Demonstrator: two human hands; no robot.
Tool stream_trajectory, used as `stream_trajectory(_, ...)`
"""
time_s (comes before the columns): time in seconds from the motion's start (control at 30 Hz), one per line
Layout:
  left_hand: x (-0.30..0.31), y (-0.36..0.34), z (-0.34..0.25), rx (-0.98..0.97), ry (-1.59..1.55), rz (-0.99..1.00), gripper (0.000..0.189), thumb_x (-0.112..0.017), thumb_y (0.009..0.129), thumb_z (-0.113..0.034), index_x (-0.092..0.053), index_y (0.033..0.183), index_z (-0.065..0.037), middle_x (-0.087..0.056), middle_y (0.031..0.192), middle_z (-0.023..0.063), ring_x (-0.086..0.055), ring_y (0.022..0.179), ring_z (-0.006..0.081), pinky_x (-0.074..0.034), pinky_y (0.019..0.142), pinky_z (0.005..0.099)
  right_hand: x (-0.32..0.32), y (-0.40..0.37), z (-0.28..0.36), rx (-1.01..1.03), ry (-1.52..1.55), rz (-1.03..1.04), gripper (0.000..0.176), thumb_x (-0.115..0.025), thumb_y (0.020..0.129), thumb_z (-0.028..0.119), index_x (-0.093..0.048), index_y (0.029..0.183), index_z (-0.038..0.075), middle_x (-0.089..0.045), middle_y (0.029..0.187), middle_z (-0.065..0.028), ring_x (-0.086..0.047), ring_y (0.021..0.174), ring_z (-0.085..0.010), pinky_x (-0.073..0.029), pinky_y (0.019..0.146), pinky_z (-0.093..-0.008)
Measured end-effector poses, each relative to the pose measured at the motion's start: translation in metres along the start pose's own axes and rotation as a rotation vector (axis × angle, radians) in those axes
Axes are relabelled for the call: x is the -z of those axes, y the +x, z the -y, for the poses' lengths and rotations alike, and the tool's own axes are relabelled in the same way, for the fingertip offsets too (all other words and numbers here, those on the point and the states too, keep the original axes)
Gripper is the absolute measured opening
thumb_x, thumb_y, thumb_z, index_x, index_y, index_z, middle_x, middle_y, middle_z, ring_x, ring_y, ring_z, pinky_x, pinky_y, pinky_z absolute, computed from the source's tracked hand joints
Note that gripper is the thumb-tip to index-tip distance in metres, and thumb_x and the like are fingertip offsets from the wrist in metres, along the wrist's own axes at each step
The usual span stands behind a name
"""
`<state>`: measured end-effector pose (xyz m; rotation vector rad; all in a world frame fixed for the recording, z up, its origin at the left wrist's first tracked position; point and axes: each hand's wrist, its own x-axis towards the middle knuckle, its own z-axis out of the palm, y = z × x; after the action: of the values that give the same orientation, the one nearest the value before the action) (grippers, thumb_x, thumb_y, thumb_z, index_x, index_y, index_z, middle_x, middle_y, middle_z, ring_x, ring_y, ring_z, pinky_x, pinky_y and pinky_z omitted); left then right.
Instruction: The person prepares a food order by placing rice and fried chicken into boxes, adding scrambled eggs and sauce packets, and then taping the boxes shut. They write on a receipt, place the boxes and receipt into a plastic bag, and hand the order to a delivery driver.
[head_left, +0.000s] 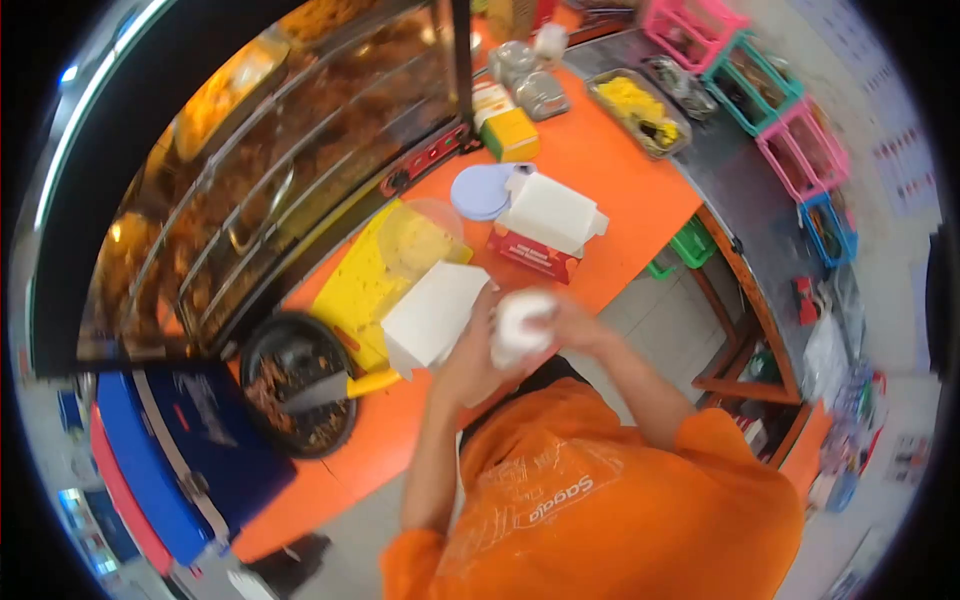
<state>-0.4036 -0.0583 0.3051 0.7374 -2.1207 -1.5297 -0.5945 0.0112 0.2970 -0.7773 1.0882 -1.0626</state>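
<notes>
Hands point(474, 358) around white object point(522, 328) (blurred)

Upper garment: orange T-shirt point(660, 510), single base colour, loose cut, with visible folds in the fabric. Left sleeve point(415, 562) and right sleeve point(735, 445): short, same orange as the body of the shirt, leaving both forearms exposed. Marking: white lettering point(562, 502), set on a slant, which appears to read "Sagaja"; the spelling is not fully legible. Adjacent to the lettering: thin white line artwork point(505, 510), subject not identifiable. Lower garment point(555, 373): dark, visible only in part beyond the shirt hem. Left hand point(475, 355) and right hand point(575, 328): bare
</notes>
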Motion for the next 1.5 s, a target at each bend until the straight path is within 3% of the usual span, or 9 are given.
stream_trajectory(0.1, -0.009, 0.084, 0.014, -0.101, 0.509, 0.045, 0.107, -0.081, 0.063, -0.008, -0.018, 0.15, -0.006, -0.03, 0.15, 0.0211, -0.039, 0.133, 0.037, -0.036, 0.108, 0.045, 0.092, 0.022, 0.017, 0.059, 0.016, -0.352, 0.042, -0.069, 0.085, 0.018, -0.056, 0.121, 0.0, -0.063, 0.11, -0.0097, -0.062, 0.099, -0.0185, -0.052, 0.087, -0.0325)
stream_trajectory(0.17, -0.053, 0.129, 0.092, -0.19, 1.099, -0.18, 0.046, -0.064, 0.078, -0.013, -0.056, 0.123, -0.007, -0.057, 0.124, 0.0148, -0.057, 0.111, 0.0265, -0.052, 0.087, 0.0381, 0.12, 0.041, 0.03, -0.008, -0.114, -0.429, 0.046, -0.07, 0.084, 0.021, -0.055, 0.121, -0.001, -0.062, 0.112, -0.0116, -0.061, 0.1, -0.0189, -0.051, 0.087, -0.0322)
stream_trajectory(0.47, -0.18, 0.138, 0.094, 0.44, 0.626, 0.005, 0.013, -0.063, 0.076, -0.011, -0.067, 0.087, -0.005, -0.066, 0.085, 0.0126, -0.064, 0.09, 0.0283, -0.055, 0.071, 0.043, 0.174, 0.099, -0.076, -0.101, -0.524, -0.546, 0.059, -0.068, 0.087, 0.033, -0.05, 0.125, -0.007, -0.056, 0.122, -0.0236, -0.052, 0.118, -0.0287, -0.041, 0.099, -0.0378)
stream_trajectory(0.63, -0.116, 0.118, 0.03, 0.261, 0.323, -0.362, 0.013, -0.064, 0.078, -0.012, -0.064, 0.088, -0.003, -0.062, 0.092, 0.0188, -0.06, 0.089, 0.0372, -0.051, 0.079, 0.046, 0.153, 0.098, 0.003, 0.067, -1.482, -0.251, 0.025, -0.058, 0.091, 0.02, -0.062, 0.086, -0.004, -0.063, 0.084, -0.025, -0.059, 0.075, -0.0403, -0.049, 0.068, -0.0416)
stream_trajectory(0.8, 0.003, 0.165, 0.12, 0.532, 1.074, -0.5, 0.028, -0.066, 0.079, -0.015, -0.062, 0.104, -0.005, -0.063, 0.094, 0.0182, -0.062, 0.09, 0.0351, -0.051, 0.074, 0.0449, 0.057, 0.17, 0.023, 0.214, -0.893, 0.097, 0.022, -0.053, 0.091, 0.013, -0.06, 0.079, -0.004, -0.058, 0.07, -0.0256, -0.057, 0.066, -0.0439, -0.046, 0.064, -0.0492)
stream_trajectory(1.2, 0.148, 0.055, 0.075, 0.63, 1.015, -0.543, 0.011, -0.065, 0.079, -0.013, -0.069, 0.081, -0.003, -0.068, 0.081, 0.017, -0.068, 0.072, 0.0334, -0.054, 0.068, 0.0429, 0.016, 0.289, -0.075, 0.198, -1.277, -0.062, 0.028, -0.068, 0.085, 0.025, -0.066, 0.103, 0.003, -0.061, 0.099, -0.0219, -0.059, 0.096, -0.038, -0.049, 0.084, -0.0452)
stream_trajectory(1.33, 0.168, -0.002, 0.051, 0.674, 0.661, -0.669, 0.012, -0.069, 0.078, -0.011, -0.069, 0.083, 0.001, -0.069, 0.084, 0.0181, -0.068, 0.074, 0.0327, -0.053, 0.067, 0.0397, -0.036, 0.288, -0.041, 0.147, -0.689, -0.09, 0.04, -0.071, 0.085, 0.032, -0.064, 0.111, 0.002, -0.063, 0.104, -0.0176, -0.062, 0.09, -0.0302, -0.051, 0.08, -0.0384)
stream_trajectory(1.43, 0.153, -0.016, 0.039, 0.553, 0.446, -0.829, 0.012, -0.072, 0.078, -0.006, -0.068, 0.086, 0.002, -0.069, 0.083, 0.0167, -0.068, 0.072, 0.0291, -0.052, 0.065, 0.0336, -0.078, 0.288, -0.033, 0.433, -0.53, 0.032, 0.035, -0.069, 0.087, 0.026, -0.064, 0.11, 0.001, -0.066, 0.104, -0.0162, -0.064, 0.088, -0.0243, -0.052, 0.079, -0.0346)
stream_trajectory(1.5, 0.143, -0.016, 0.038, 0.481, 0.429, -0.879, 0.013, -0.072, 0.078, -0.006, -0.069, 0.087, 0.002, -0.069, 0.083, 0.0163, -0.068, 0.072, 0.0282, -0.052, 0.065, 0.0335, -0.098, 0.298, -0.032, 0.304, -0.528, 0.698, 0.024, -0.066, 0.085, 0.016, -0.064, 0.102, 0.0, -0.067, 0.097, -0.0166, -0.065, 0.08, -0.0288, -0.052, 0.076, -0.0357)
